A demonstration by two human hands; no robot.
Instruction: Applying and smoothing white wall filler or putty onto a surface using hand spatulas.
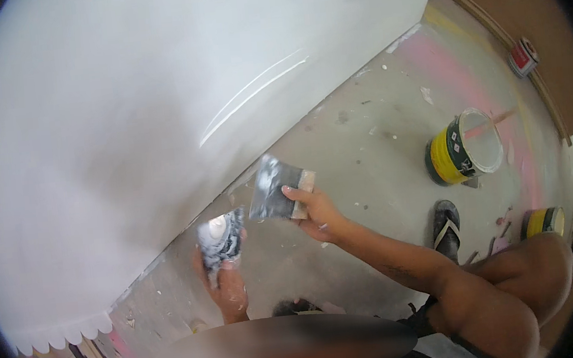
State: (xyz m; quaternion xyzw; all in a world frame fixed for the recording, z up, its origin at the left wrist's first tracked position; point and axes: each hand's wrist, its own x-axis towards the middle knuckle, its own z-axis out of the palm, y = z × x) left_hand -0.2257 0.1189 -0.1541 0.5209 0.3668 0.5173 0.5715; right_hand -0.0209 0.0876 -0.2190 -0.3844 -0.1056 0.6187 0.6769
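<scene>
In my right hand [319, 218] is a wide putty knife [275, 190], thumb on top of its grey blade, which is smeared with white. My left hand [230, 293] is wrapped round a second putty knife [232, 245], its blade coated in white putty. A lump of white putty [217, 227] sits on that blade. The two blades are close together but apart, just in front of the foot of a large white panel [122, 119]. Curved streaks of fresh white putty [254, 98] mark the panel.
A yellow and black bucket [448, 156] with a stick stands on the stained floor [368, 164] to my right. Beyond are a red and white tin [523, 57] and another yellow bucket [544, 222]. My foot wears a flip-flop [447, 227]. The panel's scalloped edge [64, 336] is lower left.
</scene>
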